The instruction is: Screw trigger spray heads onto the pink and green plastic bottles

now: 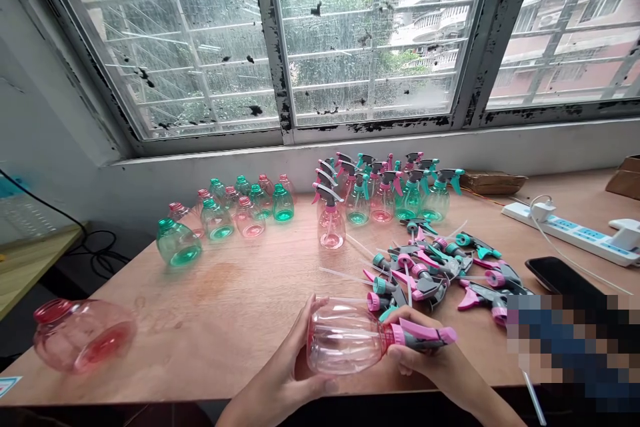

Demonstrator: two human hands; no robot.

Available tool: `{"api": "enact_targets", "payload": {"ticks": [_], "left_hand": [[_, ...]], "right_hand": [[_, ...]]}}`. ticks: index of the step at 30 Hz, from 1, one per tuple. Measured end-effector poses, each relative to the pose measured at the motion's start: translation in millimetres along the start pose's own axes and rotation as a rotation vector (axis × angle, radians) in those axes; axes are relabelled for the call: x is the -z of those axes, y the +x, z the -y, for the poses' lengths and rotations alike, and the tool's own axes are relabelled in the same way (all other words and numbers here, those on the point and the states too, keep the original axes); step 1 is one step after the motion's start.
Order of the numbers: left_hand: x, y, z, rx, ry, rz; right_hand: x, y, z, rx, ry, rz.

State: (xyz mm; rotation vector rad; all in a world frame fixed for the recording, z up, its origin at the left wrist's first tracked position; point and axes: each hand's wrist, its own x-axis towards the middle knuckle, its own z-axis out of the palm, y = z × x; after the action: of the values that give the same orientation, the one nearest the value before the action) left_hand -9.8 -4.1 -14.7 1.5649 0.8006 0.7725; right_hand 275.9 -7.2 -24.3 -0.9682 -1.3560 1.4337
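Observation:
A clear pink spray bottle lies sideways in the air above the table's front edge, its base to the left. My left hand is wrapped round the base end. At the neck, my right hand grips the pink collar of the trigger sprayer, which sits on the bottle's mouth. Whether the collar is fully tightened I cannot tell. Just beyond my right hand is a pile of loose trigger sprayers in pink, teal and grey, with thin dip tubes sticking out.
Open-necked pink and green bottles stand at the back left. Bottles with sprayers are grouped at the back middle. One pink bottle stands front left. A power strip and a black phone lie on the right.

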Motion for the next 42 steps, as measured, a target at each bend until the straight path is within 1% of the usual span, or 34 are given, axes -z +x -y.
{"api": "enact_targets", "payload": {"ticks": [5, 10, 15, 18, 22, 25, 27, 32, 36, 40, 42], "left_hand": [[-0.7, -0.3, -1.4, 0.01, 0.018, -0.029], [-0.2, -0.1, -2.5, 0.003, 0.029, -0.003], [-2.6, -0.7, -7.1, 0.02, -0.061, -0.012], [-2.9, -1.0, -9.2, 0.016, -0.033, -0.009], [0.2, -0.8, -6.4, -0.001, 0.049, -0.017], [2.5, -0.2, -3.0, -0.014, 0.102, 0.013], [2.5, 0.1, -2.2, -0.017, 0.103, 0.029], [-0.2, -0.4, -4.9, -0.006, 0.049, -0.01], [0.6, 0.2, -5.0, -0.017, 0.07, 0.029], [2.4, 1.0, -2.3, -0.017, 0.093, -0.008], [3.0, 1.1, -0.6, -0.014, 0.065, 0.003]], "right_hand": [[0.8, -0.1, 0.1, 0.025, 0.013, 0.011], [0.6, -0.4, -0.7, 0.018, 0.017, 0.006], [1.1, -0.3, -2.3, 0.011, -0.01, -0.004], [1.3, -0.4, -2.7, 0.018, -0.009, -0.001], [1.9, -0.1, -3.6, 0.03, 0.016, 0.013], [2.4, 0.3, -4.2, 0.032, 0.006, 0.018], [2.6, 0.4, -4.4, 0.033, 0.001, 0.018], [2.6, 0.3, -4.5, 0.026, 0.005, 0.009], [2.2, 0.3, -4.1, 0.039, -0.001, 0.01], [1.7, 0.1, -2.9, 0.024, -0.026, 0.002], [1.5, -0.1, -2.4, 0.018, -0.016, 0.008]]}}
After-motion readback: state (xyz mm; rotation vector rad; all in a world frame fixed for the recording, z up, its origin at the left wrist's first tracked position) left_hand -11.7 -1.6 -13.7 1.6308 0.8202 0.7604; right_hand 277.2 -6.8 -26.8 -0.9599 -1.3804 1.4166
